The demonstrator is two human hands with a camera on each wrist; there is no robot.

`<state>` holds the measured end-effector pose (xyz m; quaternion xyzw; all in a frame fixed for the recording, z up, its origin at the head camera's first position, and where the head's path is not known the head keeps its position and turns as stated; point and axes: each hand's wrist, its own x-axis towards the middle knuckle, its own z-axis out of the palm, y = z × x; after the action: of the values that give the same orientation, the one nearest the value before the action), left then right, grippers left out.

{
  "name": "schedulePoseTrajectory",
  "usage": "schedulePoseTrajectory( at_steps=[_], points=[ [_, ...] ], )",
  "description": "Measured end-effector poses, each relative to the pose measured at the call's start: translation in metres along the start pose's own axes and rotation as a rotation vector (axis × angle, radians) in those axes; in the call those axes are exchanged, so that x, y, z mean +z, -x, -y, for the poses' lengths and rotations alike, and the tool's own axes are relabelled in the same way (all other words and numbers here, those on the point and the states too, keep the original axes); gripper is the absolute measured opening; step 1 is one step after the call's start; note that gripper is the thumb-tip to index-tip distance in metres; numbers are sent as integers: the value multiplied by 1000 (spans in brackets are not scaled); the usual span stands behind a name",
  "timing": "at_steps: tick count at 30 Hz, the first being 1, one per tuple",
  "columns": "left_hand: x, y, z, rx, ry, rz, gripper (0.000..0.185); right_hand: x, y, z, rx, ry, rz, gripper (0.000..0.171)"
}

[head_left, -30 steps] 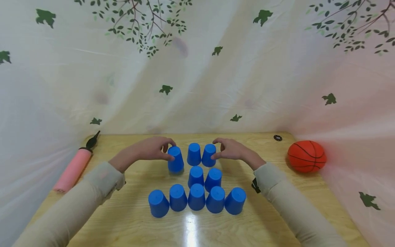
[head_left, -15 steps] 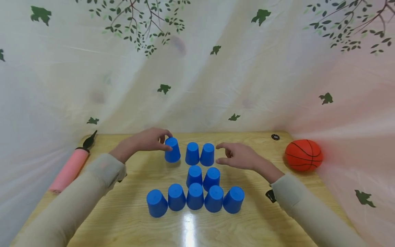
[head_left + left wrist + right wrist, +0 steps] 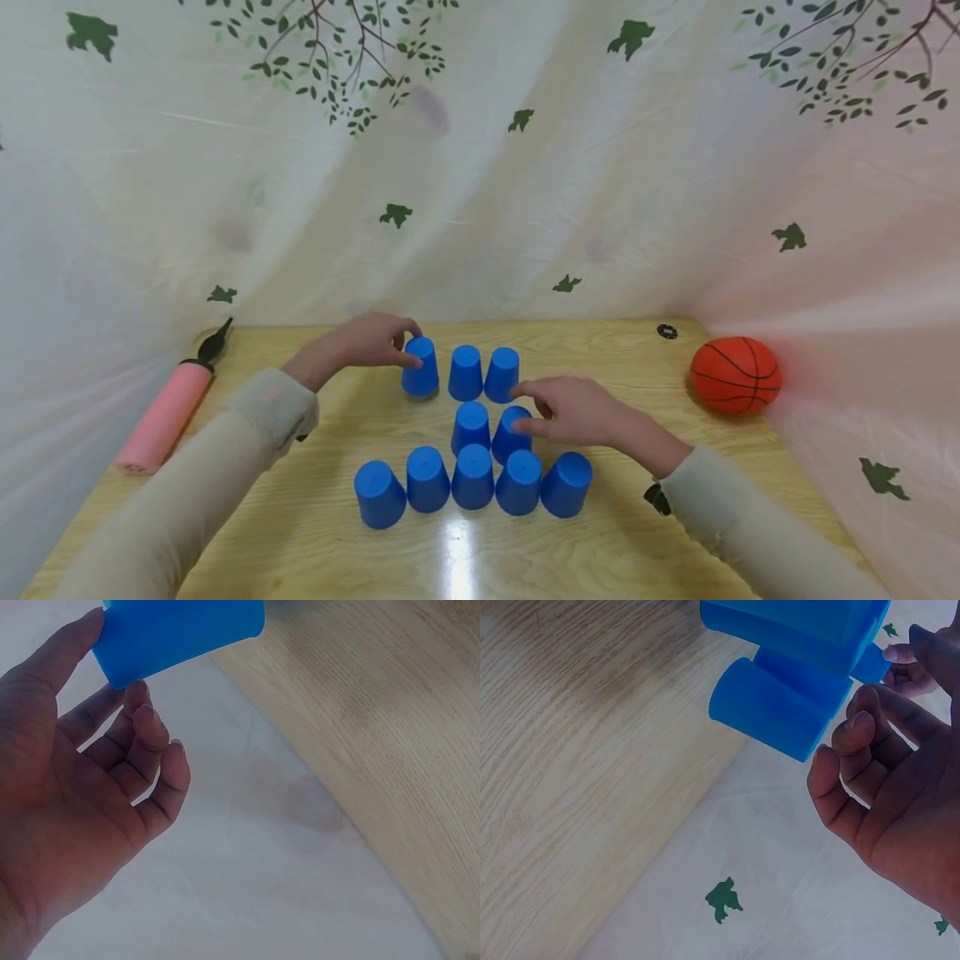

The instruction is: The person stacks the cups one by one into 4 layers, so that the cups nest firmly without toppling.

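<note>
Blue plastic cups stand upside down in rows in the head view. My left hand (image 3: 372,340) pinches the leftmost back cup (image 3: 422,377) between thumb and fingers near its top; the left wrist view shows this cup (image 3: 180,634) at the fingertips. Beside it are two more back cups, one in the centre (image 3: 466,375) and one at right (image 3: 501,371). My right hand (image 3: 581,412) reaches over the right cup of the middle row (image 3: 508,446), its thumb overlapping that cup. In the right wrist view the thumb and loosely bent fingers (image 3: 853,733) are spread beside the cups.
The other middle cup (image 3: 471,429) and a front row of several cups (image 3: 472,479) stand nearer. A pink hand pump (image 3: 167,417) lies at left. An orange basketball (image 3: 735,375) and a black round chip (image 3: 667,332) are at right. A pale curtain (image 3: 480,208) hangs behind the table.
My left hand has shifted its cup back into line with the back row. My right hand has left the right back cup, drawn away rightward, then come nearer to the middle row.
</note>
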<state>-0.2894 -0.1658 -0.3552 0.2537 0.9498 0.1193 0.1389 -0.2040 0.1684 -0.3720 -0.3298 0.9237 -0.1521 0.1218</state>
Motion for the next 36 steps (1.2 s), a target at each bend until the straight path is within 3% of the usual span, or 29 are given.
schedulePoseTrajectory(
  at_steps=[7, 18, 36],
  points=[
    [5, -5, -2, -35, 9, 33, 56, 4, 1, 0, 9, -18, 29, 51],
    [17, -13, 2, -28, 18, 47, 58, 8, -1, 0, 31, -41, 57, 54],
    [20, -16, -1, -34, 29, 54, 59, 11, -5, -2, 45, -45, 69, 55]
  ],
)
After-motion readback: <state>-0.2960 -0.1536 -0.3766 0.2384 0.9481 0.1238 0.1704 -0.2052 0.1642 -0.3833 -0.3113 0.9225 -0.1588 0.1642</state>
